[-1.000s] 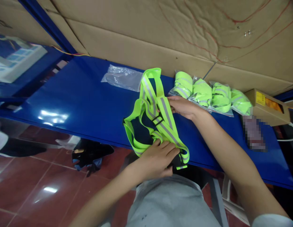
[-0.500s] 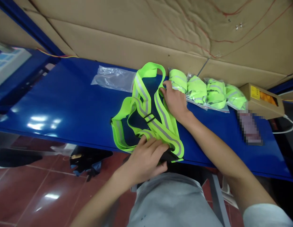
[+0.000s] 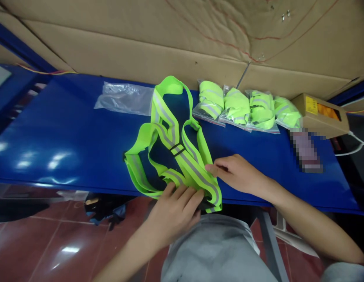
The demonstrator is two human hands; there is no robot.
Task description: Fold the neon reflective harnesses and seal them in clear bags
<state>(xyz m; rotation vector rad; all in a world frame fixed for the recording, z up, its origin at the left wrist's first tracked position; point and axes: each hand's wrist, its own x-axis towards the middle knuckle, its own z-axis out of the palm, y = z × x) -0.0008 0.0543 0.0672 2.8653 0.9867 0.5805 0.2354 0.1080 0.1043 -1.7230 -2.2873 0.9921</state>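
Note:
A neon-yellow reflective strap vest [image 3: 189, 156] with grey stripes and a black slider lies in loose loops on the blue table. Over its lower end, at the table's front edge, my left hand [image 3: 177, 207] is closed, fingers curled on the straps beside a black piece that is partly hidden. My right hand [image 3: 239, 174] is at the vest's right edge, its fingers curled in and the fingertips closed on the strap's border. Behind the vest's left loop lies a clear plastic bag [image 3: 123, 98], flat and apart from both hands.
Several bagged neon-yellow strap vests [image 3: 211, 98] stand in a row along the cardboard wall [image 3: 111, 51]. To their right are a cardboard box [image 3: 331, 113] with a white cable and a blurred-out flat object [image 3: 307, 150]. The blue table [image 3: 67, 129] ends just before my body.
My right hand has come down from the vest's upper right loop to its lower right edge. That loop has slackened. My left hand stays on the lower end. The view has shifted slightly.

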